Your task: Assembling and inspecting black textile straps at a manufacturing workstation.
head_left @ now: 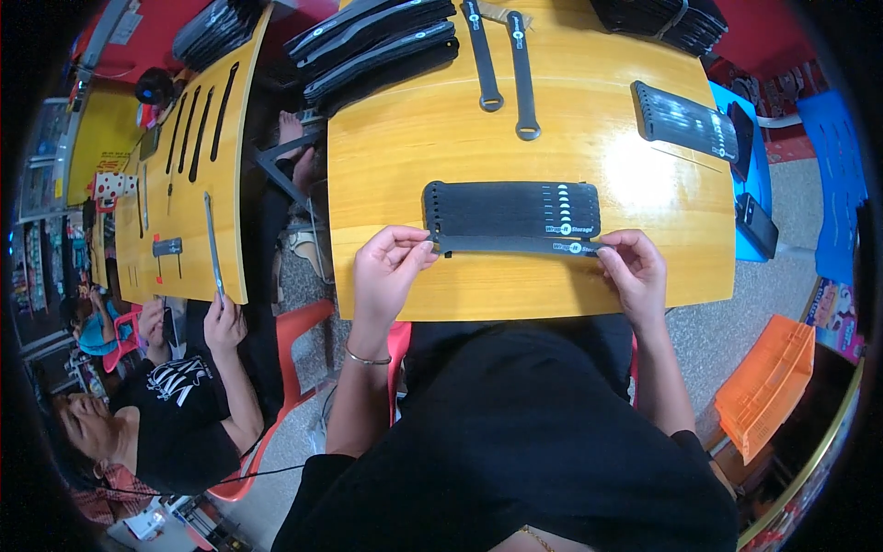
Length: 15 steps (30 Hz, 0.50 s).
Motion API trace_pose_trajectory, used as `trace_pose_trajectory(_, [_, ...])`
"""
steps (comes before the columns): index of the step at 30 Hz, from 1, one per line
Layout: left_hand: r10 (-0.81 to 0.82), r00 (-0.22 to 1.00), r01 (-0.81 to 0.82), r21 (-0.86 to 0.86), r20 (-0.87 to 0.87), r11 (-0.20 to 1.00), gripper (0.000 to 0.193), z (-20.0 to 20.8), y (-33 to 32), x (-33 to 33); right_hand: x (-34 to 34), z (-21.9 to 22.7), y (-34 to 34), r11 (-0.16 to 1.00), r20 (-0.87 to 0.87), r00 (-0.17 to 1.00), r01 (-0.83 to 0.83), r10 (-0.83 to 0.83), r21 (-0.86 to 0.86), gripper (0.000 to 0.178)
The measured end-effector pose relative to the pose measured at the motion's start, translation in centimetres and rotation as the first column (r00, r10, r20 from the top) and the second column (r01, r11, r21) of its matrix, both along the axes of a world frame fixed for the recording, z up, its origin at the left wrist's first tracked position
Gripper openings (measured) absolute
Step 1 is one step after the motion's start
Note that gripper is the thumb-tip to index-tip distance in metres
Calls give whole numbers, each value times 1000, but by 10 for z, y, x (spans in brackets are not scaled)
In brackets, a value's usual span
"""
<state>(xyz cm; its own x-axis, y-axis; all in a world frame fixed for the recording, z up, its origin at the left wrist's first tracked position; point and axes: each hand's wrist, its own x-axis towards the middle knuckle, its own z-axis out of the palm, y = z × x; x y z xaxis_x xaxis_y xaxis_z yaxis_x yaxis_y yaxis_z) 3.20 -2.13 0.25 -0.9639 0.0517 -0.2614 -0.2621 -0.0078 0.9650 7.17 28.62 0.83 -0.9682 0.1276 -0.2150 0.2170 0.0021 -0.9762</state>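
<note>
A dark strap (515, 245) with white print near its right end is stretched level between my hands. My left hand (386, 271) pinches its left end between thumb and fingers. At the other end, my right hand (636, 276) has thumb and fingertips closed on the strap's tip. Just beyond it lies a row of overlapping black straps (497, 207), their rounded ends lined up at the left and white marks at the right. The held strap runs along the near edge of this row; whether it touches the row I cannot tell.
Two loose straps (522, 78) lie farther back, beside stacked strap bundles (382, 69) at the far left. Another fanned strap set (685, 120) sits at the right of the yellow table (386, 166). A phone (756, 225) rests beyond the right edge. Left, a co-worker (184, 405) handles a strap at another table.
</note>
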Motion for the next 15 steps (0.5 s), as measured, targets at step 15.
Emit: trace_pose_trajectory(15, [42, 999, -43, -86, -18, 995, 7, -9, 6, -5, -7, -4, -4, 996, 16, 999, 44, -46, 81, 10])
